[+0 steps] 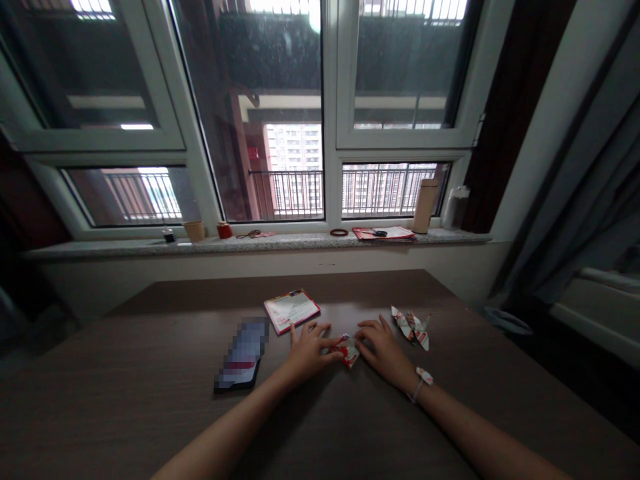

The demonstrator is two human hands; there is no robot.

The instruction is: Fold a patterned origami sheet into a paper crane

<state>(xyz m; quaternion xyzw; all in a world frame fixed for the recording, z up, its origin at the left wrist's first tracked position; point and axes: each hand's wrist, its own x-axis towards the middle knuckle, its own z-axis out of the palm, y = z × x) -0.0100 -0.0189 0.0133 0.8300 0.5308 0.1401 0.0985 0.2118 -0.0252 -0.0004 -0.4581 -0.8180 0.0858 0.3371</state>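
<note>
A small folded piece of red-and-white printed paper (347, 349) lies on the brown table (150, 400) between my two hands. My left hand (307, 350) rests on the table with its thumb and forefinger pinching the paper's left edge. My right hand (384, 350) presses on the paper's right side, fingers curled over it. A finished folded paper crane (413, 327) of the same print sits just right of my right hand. A bracelet with a white tag circles my right wrist.
A phone (243, 357) lies left of my left hand, and a red-edged square sheet (291, 310) lies behind it. The window sill (300, 241) holds cups, a red jar, a tall tumbler (424, 205), a glass jar and papers. A curtain hangs at right.
</note>
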